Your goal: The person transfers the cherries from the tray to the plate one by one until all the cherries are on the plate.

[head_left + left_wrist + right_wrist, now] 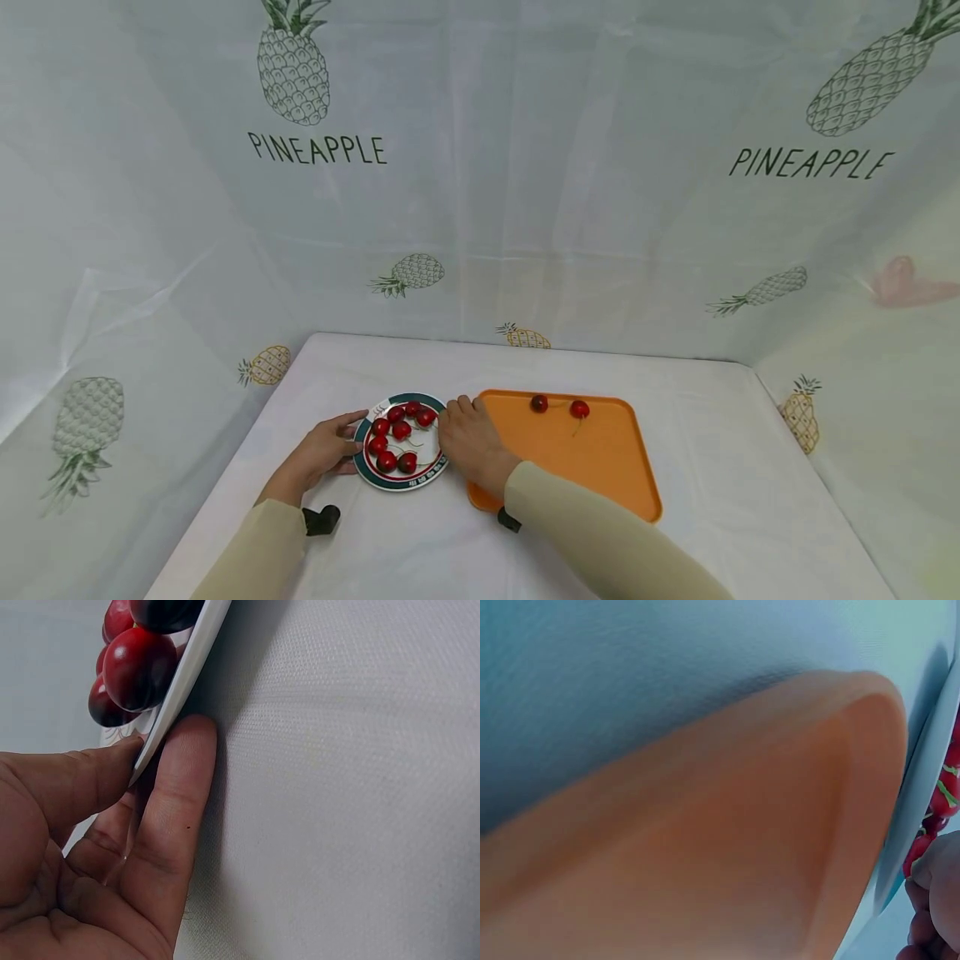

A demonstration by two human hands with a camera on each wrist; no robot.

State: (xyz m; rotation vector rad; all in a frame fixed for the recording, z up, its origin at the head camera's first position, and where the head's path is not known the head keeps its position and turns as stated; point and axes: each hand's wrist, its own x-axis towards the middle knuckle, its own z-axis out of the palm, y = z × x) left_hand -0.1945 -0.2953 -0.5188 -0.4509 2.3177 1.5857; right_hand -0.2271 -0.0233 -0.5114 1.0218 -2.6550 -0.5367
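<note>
A white plate with a dark green rim [402,486] bears several red cherries [401,430] with stems. My left hand [318,454] pinches the plate's left edge; in the left wrist view the thumb [90,776] lies on the rim and a finger [180,795] is underneath. My right hand [472,442] is at the plate's right edge with bent fingers, between the plate and an orange tray [570,467]. In the right wrist view its fingertips are close to a cherry [917,851]; whether they hold it or the rim is hidden.
Two cherries, one on the left [539,403] and one on the right [579,409], lie near the tray's far edge. A white cloth covers the table [735,483]. Behind it hangs a pineapple-printed curtain [555,208]. The tray stands close beside the plate.
</note>
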